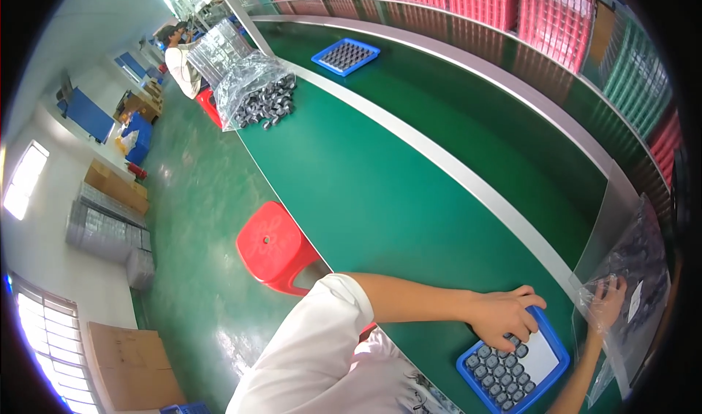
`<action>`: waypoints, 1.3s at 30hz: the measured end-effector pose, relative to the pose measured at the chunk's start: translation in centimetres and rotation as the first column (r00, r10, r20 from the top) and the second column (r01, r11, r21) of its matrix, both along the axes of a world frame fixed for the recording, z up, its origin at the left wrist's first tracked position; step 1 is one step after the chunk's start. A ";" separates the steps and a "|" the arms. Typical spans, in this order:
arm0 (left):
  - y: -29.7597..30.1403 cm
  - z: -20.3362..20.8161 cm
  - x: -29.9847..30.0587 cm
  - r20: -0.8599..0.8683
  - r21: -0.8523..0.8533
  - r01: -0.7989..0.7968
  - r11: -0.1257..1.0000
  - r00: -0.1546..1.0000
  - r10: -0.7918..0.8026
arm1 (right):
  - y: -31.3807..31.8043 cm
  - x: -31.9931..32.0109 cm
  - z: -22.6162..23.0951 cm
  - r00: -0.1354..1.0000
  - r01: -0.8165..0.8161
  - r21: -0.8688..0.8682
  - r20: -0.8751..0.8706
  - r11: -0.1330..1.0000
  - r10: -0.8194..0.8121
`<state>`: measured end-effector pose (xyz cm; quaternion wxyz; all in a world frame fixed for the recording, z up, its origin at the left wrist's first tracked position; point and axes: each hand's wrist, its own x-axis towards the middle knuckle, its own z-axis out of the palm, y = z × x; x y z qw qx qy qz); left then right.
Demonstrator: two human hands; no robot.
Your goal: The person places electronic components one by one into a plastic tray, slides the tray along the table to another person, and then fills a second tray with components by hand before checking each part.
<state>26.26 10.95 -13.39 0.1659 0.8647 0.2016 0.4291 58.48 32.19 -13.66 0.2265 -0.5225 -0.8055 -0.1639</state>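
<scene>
1. Lower right of the frame: blue tray [563, 357], flat on the green table [380, 195]; long axis, as bent by the lens, slanting from lower left to upper right.
2. Within the tray: grey parts [502, 374] in close rows toward the left and lower corners; bare white patch [540, 359] toward the right corner.
3. Over the tray's upper corner: left hand [501, 317], the nearer of the two, palm down, fingers spread and bent, fingertips at the border of parts and white patch. Pinch on a single part: cannot tell, for want of a clear view under the fingers.
4. Governing relation, by judgement: white patch just below and to the right of the left fingertips, on the side toward the right hand [607, 308].
5. Upper right of the tray and apart from it: right hand, at the clear bag [643, 282], fingers raised and partly curled. Inside or merely against the film: cannot tell; grasp likewise, with film and dark contents in the way.
6. Upper centre, well apart from both hands: far tray [346, 56], also blue, with dark parts in rows.
7. Left of the far tray: second bag [238, 78], with a loose pile [269, 107] on the table at its mouth.
8. Outermost: red stool [272, 238] left of the table; co-worker [181, 67] at upper left; red stacks [468, 5] along the top.
</scene>
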 end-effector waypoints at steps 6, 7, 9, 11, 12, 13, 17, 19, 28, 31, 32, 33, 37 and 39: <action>0.8 -0.7 -0.1 0.012 0.031 -0.015 0.999 1.000 0.014 | 2.8 2.9 1.0 0.996 -0.078 -0.109 -0.061 0.991 0.072; 0.9 -0.7 -0.1 0.016 0.027 -0.006 1.000 1.000 0.005 | 3.0 3.5 0.5 0.996 -0.068 -0.114 -0.057 0.991 0.062; 1.1 -0.8 -0.3 0.009 0.016 -0.011 1.000 1.000 0.011 | 3.0 3.9 -0.1 0.991 -0.111 0.014 -0.068 0.994 0.111; 1.4 -0.8 -0.7 0.000 0.006 -0.018 1.000 1.000 0.018 | 1.8 3.9 -0.4 0.988 -0.115 0.025 -0.105 0.993 0.117; 1.6 -1.0 -0.8 -0.008 -0.001 -0.020 1.000 1.000 0.020 | 0.3 3.6 -0.2 0.983 -0.113 0.039 -0.141 0.993 0.117; 1.9 -1.0 -0.8 -0.005 -0.010 -0.004 1.000 1.000 0.004 | -1.4 3.2 0.1 0.985 -0.098 0.029 -0.138 0.995 0.101; 3.5 -1.0 -0.4 -0.035 -0.055 -0.014 0.998 0.999 0.012 | -4.1 5.3 -0.2 0.962 -0.136 0.069 -0.231 0.988 0.149; 4.5 -1.1 0.6 -0.031 -0.073 0.020 0.997 0.999 -0.022 | -5.3 7.7 -1.1 0.961 -0.123 0.051 -0.242 0.991 0.132; 5.7 6.7 -2.4 -0.242 -0.034 -0.423 0.906 0.883 0.403 | -4.6 -1.1 5.7 0.615 -0.338 -0.433 -0.774 0.835 -0.152; 7.5 9.3 2.5 -0.243 -0.052 -0.460 0.886 0.867 0.436 | -2.7 0.9 4.8 0.405 -0.648 -0.346 -0.911 0.678 -0.078; 8.6 9.7 5.4 -0.241 -0.160 -0.475 0.865 0.869 0.433 | -2.9 2.3 5.1 0.425 -0.608 -0.377 -0.898 0.699 -0.114; 9.6 9.9 8.5 -0.246 -0.264 -0.485 0.834 0.869 0.428 | -3.2 3.8 5.4 0.362 -0.677 -0.367 -0.921 0.638 -0.145; 14.3 9.1 20.7 -0.297 -0.515 -0.270 0.813 0.947 0.126 | -5.6 10.3 6.0 0.209 -0.688 -0.368 -0.926 0.626 -0.314; 15.8 7.5 24.6 -0.254 -0.540 -0.229 0.810 0.962 0.102 | -6.0 13.2 5.8 0.184 -0.653 -0.402 -0.906 0.642 -0.380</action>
